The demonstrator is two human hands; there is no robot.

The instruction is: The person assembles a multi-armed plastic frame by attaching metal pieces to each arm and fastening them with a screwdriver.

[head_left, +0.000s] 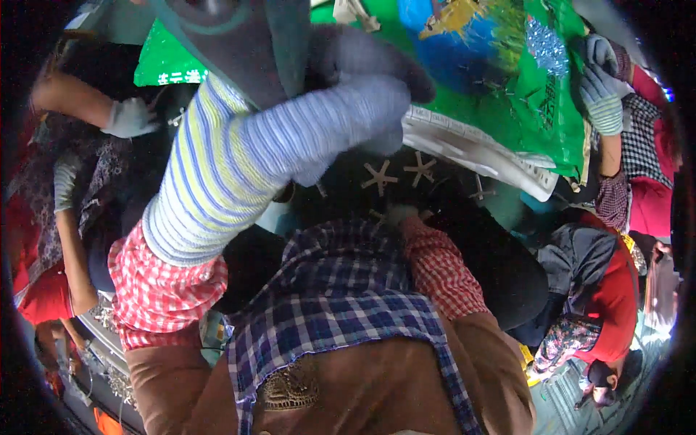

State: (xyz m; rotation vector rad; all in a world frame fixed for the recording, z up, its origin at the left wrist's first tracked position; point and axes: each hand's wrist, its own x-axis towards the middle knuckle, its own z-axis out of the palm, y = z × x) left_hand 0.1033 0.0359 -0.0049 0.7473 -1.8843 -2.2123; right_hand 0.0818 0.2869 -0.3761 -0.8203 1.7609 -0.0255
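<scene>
My left hand (290, 134), in a knit glove striped white, yellow and blue, is raised large in the upper middle. Dark grey-green shapes cover its far end, and blur keeps me from telling whether they are glove coating or something held. Low in front of the apron, my right hand (401, 212) shows only as a small blurred gloved patch; its fingers are hidden. Just beyond it, pale starfish (379, 177) lie on a dark surface, with another starfish (420, 168) alongside. A third starfish (478, 189) is farther right.
A green printed sack (500, 109) spreads across the far side, with a shiny blue clump (547, 47) on it. Along its near edge runs a white plastic rim (536, 177) with holes. Co-workers sit at left and right; one gloved hand (130, 117) reaches in from the left.
</scene>
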